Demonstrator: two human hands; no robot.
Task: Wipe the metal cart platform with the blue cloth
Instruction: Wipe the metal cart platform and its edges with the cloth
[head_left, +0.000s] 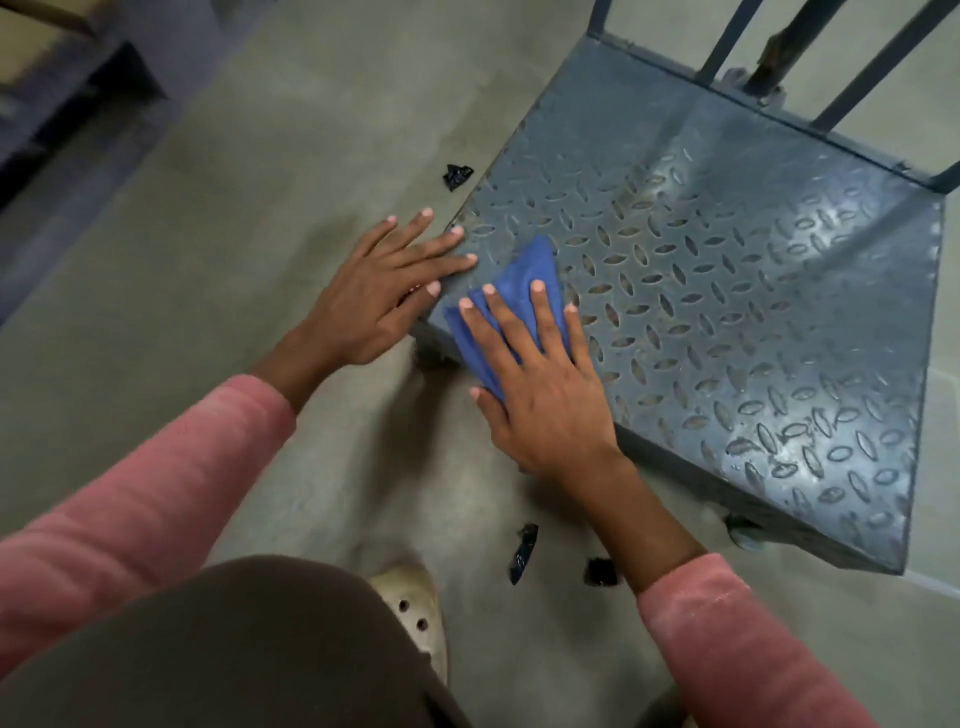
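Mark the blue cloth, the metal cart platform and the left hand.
blue cloth (527, 267): head view, its uncovered upper corner.
metal cart platform (727, 312): head view, bare tread plate near its middle.
left hand (374, 293): head view, the back of the hand.

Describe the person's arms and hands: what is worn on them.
Both arms are in long pink sleeves, the left sleeve and right sleeve alike, plain with no markings, ending short of the wrists. The left hand and right hand are bare: no gloves, rings or watch show.
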